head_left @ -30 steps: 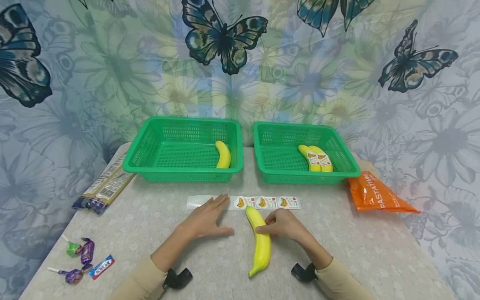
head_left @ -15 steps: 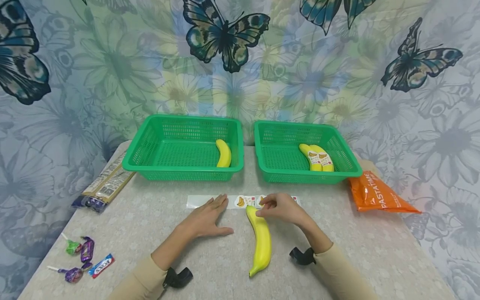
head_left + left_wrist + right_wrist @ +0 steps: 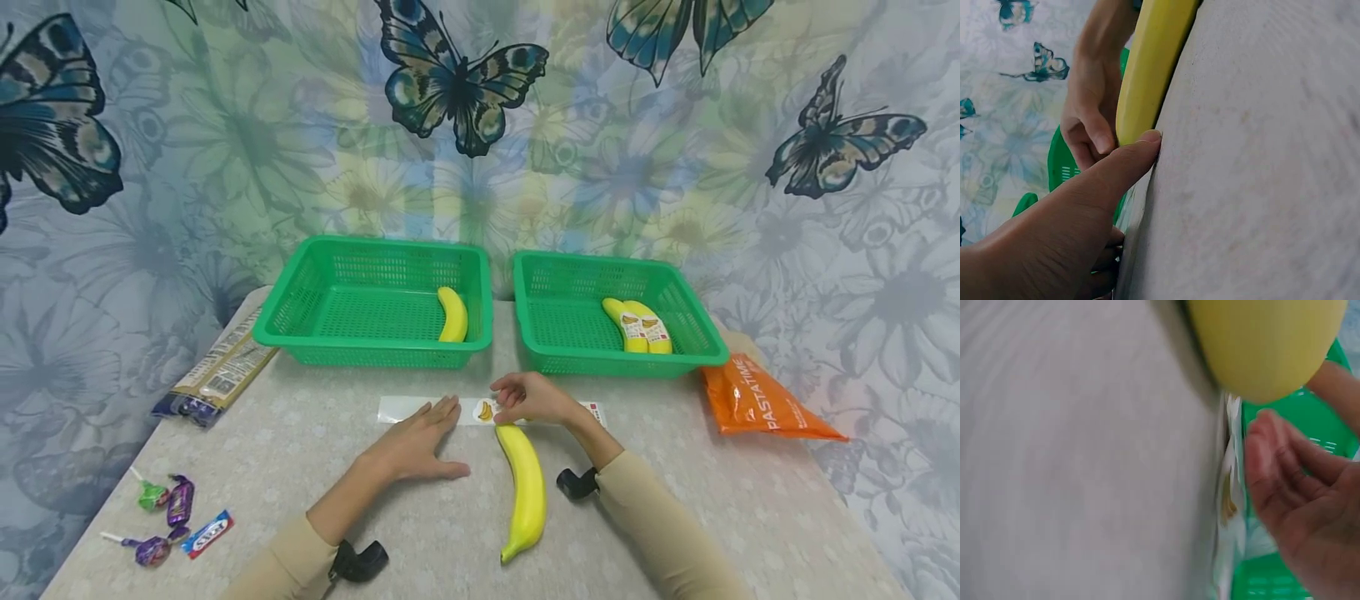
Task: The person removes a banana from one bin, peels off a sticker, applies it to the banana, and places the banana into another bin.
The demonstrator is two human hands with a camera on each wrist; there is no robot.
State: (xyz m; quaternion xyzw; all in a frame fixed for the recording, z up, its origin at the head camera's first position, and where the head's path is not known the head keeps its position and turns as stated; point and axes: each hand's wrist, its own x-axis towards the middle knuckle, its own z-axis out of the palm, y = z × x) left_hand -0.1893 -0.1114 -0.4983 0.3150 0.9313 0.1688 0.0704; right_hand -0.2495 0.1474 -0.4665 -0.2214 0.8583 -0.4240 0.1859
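Note:
A white strip of banana-picture stickers (image 3: 483, 410) lies across the table. My left hand (image 3: 420, 442) rests flat on its left part, fingers straight and thumb stretched out to the right. Above the strip's middle hovers my right hand (image 3: 536, 398), its fingers loosely bent and hiding some stickers. Nothing shows between those fingers in the right wrist view, where the hand (image 3: 1304, 487) is slightly blurred. A yellow banana (image 3: 525, 492) lies lengthwise on the table, its upper tip close to the strip and just below the right hand. Neither hand grips it.
Behind stand two green baskets: the left one (image 3: 367, 357) holds one banana (image 3: 453, 315), the right one (image 3: 600, 365) two stickered bananas (image 3: 647, 329). An orange bag (image 3: 768, 400) lies right, a gold packet (image 3: 225, 367) left. Several sweets (image 3: 180, 500) lie front left.
My right hand has let go of the banana and moved up and left, over the sticker strip. My left hand stays on the strip. The head view has shifted slightly.

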